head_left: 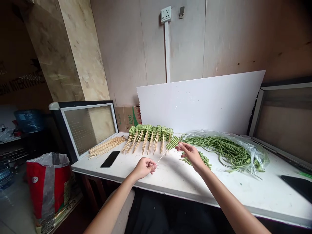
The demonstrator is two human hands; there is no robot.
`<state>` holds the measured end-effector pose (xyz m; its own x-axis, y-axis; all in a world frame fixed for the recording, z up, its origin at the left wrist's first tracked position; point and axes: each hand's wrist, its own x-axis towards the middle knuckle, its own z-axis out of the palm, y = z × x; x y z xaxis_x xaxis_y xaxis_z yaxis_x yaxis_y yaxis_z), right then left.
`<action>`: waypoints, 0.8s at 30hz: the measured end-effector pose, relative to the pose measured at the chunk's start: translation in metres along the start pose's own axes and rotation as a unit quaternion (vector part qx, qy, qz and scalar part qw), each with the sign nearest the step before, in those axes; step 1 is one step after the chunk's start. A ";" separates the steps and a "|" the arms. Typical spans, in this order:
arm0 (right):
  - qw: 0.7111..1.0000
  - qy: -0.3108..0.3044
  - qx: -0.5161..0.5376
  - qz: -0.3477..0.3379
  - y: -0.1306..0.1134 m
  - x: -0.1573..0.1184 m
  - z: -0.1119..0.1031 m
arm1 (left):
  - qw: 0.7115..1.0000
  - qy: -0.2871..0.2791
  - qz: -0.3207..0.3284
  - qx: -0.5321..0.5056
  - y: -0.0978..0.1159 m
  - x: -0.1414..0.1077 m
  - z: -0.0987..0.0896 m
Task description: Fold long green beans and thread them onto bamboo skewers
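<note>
My left hand (144, 168) pinches the bare lower end of a thin wooden skewer (161, 157), which slants up to the right. Cut green bean pieces (172, 143) sit side by side across its upper part. At their right edge, the closed fingertips of my right hand (188, 152) touch the threaded pieces. Loose cut pieces (206, 160) lie on the table, partly hidden under my right hand. Behind the hands, finished-looking bean skewers (151, 132) are stacked in a row, sticks pointing toward me.
Bare skewers (107, 147) and a phone (110, 159) lie left on the white table (170, 188). Long uncut beans (224, 146) spill from a clear plastic bag (259, 156) at right. A dark flat object (298, 186) lies far right. A white board (202, 105) stands behind.
</note>
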<state>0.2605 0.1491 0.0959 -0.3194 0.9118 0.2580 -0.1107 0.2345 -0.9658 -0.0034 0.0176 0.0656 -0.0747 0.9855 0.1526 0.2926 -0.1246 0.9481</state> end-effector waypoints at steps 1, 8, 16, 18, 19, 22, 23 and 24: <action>1.000 -0.006 -0.004 0.000 0.000 -0.001 0.001 | 1.000 0.006 -0.002 -0.012 -0.001 0.001 -0.002; 0.999 -0.019 -0.041 0.001 0.011 -0.004 0.008 | 0.995 0.093 0.000 -0.041 -0.016 0.014 -0.030; 0.994 0.007 -0.091 -0.059 0.039 -0.002 0.013 | 0.971 0.221 0.022 0.088 -0.027 0.021 -0.079; 0.990 0.016 -0.115 -0.086 0.044 -0.002 0.012 | 0.963 0.243 0.017 0.114 -0.027 0.026 -0.092; 0.987 0.021 -0.126 -0.098 0.046 -0.002 0.012 | 0.959 0.254 0.014 0.127 -0.026 0.030 -0.099; 0.979 0.024 -0.162 -0.123 0.050 -0.003 0.014 | 0.946 0.283 -0.003 0.159 -0.023 0.046 -0.122; 0.976 0.019 -0.175 -0.128 0.051 -0.004 0.015 | 0.943 0.290 -0.012 0.166 -0.022 0.052 -0.129; 0.973 0.012 -0.188 -0.132 0.052 -0.006 0.016 | 0.940 0.295 -0.020 0.172 -0.021 0.058 -0.136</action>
<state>0.2414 0.1506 0.0450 -0.3034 0.8093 0.5029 0.1676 0.5649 -0.8080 -0.1437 0.0616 0.0929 -0.5778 0.7410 0.3421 0.5608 0.0560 0.8260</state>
